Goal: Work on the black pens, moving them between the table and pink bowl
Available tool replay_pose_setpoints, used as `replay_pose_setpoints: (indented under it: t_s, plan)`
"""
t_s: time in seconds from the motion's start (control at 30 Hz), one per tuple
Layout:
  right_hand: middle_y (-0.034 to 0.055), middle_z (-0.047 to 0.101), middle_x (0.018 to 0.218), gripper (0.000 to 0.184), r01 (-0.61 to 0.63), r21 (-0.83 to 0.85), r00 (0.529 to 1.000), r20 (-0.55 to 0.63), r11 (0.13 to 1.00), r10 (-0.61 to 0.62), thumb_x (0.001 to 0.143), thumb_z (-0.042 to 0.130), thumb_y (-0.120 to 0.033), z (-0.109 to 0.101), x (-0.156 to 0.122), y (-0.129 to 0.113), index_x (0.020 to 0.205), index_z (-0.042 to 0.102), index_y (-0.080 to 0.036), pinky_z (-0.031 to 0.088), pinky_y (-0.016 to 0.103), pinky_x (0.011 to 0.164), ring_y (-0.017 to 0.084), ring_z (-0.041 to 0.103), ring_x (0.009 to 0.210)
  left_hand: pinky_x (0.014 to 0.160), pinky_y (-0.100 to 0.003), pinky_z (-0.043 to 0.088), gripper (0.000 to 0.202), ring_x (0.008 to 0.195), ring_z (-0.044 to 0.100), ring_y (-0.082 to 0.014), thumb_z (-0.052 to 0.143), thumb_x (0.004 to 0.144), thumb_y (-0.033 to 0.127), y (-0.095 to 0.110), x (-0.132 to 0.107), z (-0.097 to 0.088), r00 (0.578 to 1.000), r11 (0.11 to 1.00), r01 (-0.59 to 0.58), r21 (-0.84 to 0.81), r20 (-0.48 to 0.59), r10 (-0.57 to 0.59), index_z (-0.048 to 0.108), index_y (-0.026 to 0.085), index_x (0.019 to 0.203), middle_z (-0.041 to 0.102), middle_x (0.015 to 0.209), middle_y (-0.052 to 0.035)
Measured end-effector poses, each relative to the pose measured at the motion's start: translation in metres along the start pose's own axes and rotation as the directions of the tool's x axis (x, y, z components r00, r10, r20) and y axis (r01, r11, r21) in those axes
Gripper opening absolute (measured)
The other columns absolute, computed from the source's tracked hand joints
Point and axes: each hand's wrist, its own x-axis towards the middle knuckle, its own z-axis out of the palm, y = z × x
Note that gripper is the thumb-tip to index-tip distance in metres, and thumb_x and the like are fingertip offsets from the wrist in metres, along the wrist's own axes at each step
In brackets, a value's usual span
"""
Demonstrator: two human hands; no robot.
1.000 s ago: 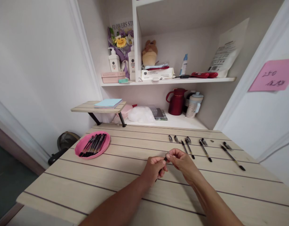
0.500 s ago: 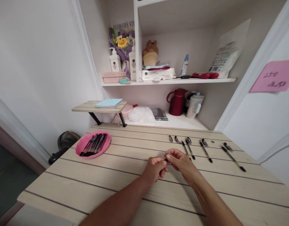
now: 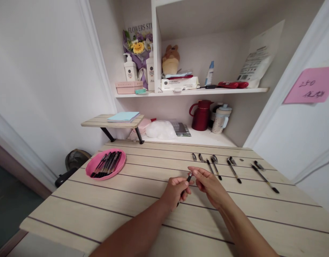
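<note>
A black pen (image 3: 189,177) with a silvery tip is wrapped in the fingers of my left hand (image 3: 173,192), its lower end poking out below them. My right hand (image 3: 209,185) has thumb and forefinger closed at the pen's tip end. To the right on the table lie several uncapped pens, among them a slim pen with a black end (image 3: 234,172) and a pen farther right (image 3: 265,180). Dark clear caps (image 3: 194,157) rest behind them. On the left, a pink scalloped plate (image 3: 89,168) bears several black pens (image 3: 111,164) side by side.
The slatted wooden table (image 3: 143,167) carries a small raised stand (image 3: 96,121) with blue paper (image 3: 123,116). Behind are a red jug (image 3: 201,116), a pale cup (image 3: 221,119) and a white plastic bag (image 3: 161,130). A shelf (image 3: 220,92) with bottles runs above.
More of the pen's silvery tip now shows between my hands. My right fingers have shifted slightly up, and the pen stands a little higher in my left hand.
</note>
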Motion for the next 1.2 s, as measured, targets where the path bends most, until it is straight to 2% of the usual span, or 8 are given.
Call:
replay_pose_setpoints:
  t_s: [0.27, 0.43, 0.5, 0.57, 0.77, 0.97, 1.1, 1.2]
  plan:
    - [-0.0021, 0.052, 0.053, 0.031, 0.023, -0.043, 0.998, 0.062, 0.999, -0.020, 0.064, 0.065, -0.045, 0.003, 0.002, 0.006, 0.071, 0.060, -0.015, 0.018, 0.019, 0.039, 0.004, 0.030, 0.041, 0.032, -0.018, 0.017, 0.030, 0.032, 0.034, -0.0031, 0.055, 0.067, 0.038, -0.006, 0.003, -0.001, 1.000, 0.999, -0.018, -0.026, -0.004, 0.017, 0.060, 0.009, 0.074, 0.053, 0.052, 0.0008]
    - [0.0017, 0.062, 0.072, 0.027, 0.056, -0.307, 0.998, -0.005, 0.950, -0.060, 0.069, 0.058, -0.038, -0.016, 0.030, -0.012, 0.088, 0.058, -0.018, 0.031, 0.020, 0.043, 0.008, 0.047, 0.048, 0.034, -0.018, 0.017, 0.031, 0.033, 0.034, -0.0031, 0.055, 0.068, 0.035, -0.005, 0.005, -0.002, 0.999, 0.985, -0.014, -0.173, -0.038, 0.007, 0.061, 0.009, 0.083, 0.052, 0.053, 0.0010]
    - [0.0036, 0.063, 0.073, 0.021, 0.049, -0.579, 0.980, -0.129, 0.814, -0.151, 0.074, 0.049, -0.034, -0.025, 0.054, -0.023, 0.083, 0.059, -0.017, 0.038, 0.022, 0.050, 0.012, 0.054, 0.056, 0.035, -0.018, 0.016, 0.033, 0.034, 0.034, -0.0033, 0.055, 0.068, 0.035, -0.003, 0.006, -0.003, 0.999, 0.972, -0.015, -0.236, -0.053, 0.003, 0.061, 0.008, 0.086, 0.052, 0.054, 0.0007]
    - [0.0060, 0.066, 0.077, 0.021, -0.050, -0.874, 0.962, -0.171, 0.484, -0.210, 0.077, 0.044, -0.030, -0.030, 0.080, -0.030, 0.081, 0.061, -0.018, 0.041, 0.024, 0.061, 0.016, 0.059, 0.070, 0.036, -0.018, 0.017, 0.033, 0.036, 0.036, -0.0038, 0.055, 0.068, 0.034, -0.002, 0.007, -0.004, 0.998, 0.956, -0.025, -0.293, -0.065, 0.006, 0.061, 0.008, 0.088, 0.052, 0.055, 0.0000]
    - [0.0230, 0.063, 0.094, 0.023, -0.153, -0.932, 0.960, -0.219, 0.327, -0.175, 0.073, 0.049, -0.013, -0.009, 0.123, -0.013, 0.092, 0.060, -0.007, 0.041, 0.035, 0.075, 0.028, 0.059, 0.091, 0.045, -0.020, 0.031, 0.036, 0.045, 0.047, -0.0066, 0.060, 0.070, 0.034, -0.001, 0.009, -0.005, 0.998, 0.881, -0.043, -0.472, -0.053, 0.020, 0.058, 0.013, 0.099, 0.053, 0.060, 0.0000]
    - [0.0275, 0.060, 0.098, 0.025, -0.157, -0.908, 0.962, -0.230, 0.389, -0.148, 0.070, 0.046, -0.004, 0.001, 0.121, 0.007, 0.091, 0.059, -0.004, 0.041, 0.039, 0.076, 0.030, 0.058, 0.093, 0.044, -0.019, 0.032, 0.042, 0.043, 0.047, -0.0054, 0.062, 0.070, 0.038, 0.002, 0.006, -0.007, 1.000, 0.877, 0.001, -0.480, -0.022, -0.012, 0.055, 0.017, 0.106, 0.053, 0.060, 0.0025]
    - [0.0122, 0.065, 0.071, 0.009, -0.087, -0.838, 0.981, -0.167, 0.538, -0.102, 0.069, 0.051, -0.010, -0.006, 0.101, 0.006, 0.069, 0.059, -0.013, 0.044, 0.029, 0.065, 0.022, 0.062, 0.076, 0.041, -0.018, 0.032, 0.042, 0.040, 0.045, -0.0043, 0.064, 0.068, 0.039, 0.001, 0.004, -0.007, 1.000, 0.918, 0.021, -0.396, -0.002, -0.023, 0.058, 0.014, 0.102, 0.054, 0.059, 0.0018]
    - [0.0010, 0.059, 0.059, 0.008, -0.018, -0.708, 0.987, -0.126, 0.706, -0.102, 0.075, 0.047, -0.022, -0.014, 0.072, 0.000, 0.073, 0.054, -0.018, 0.041, 0.022, 0.052, 0.014, 0.057, 0.057, 0.041, -0.019, 0.034, 0.042, 0.041, 0.047, -0.0052, 0.065, 0.067, 0.040, 0.000, 0.002, -0.006, 0.999, 0.946, 0.025, -0.324, 0.039, -0.012, 0.061, 0.011, 0.097, 0.055, 0.059, 0.0004]
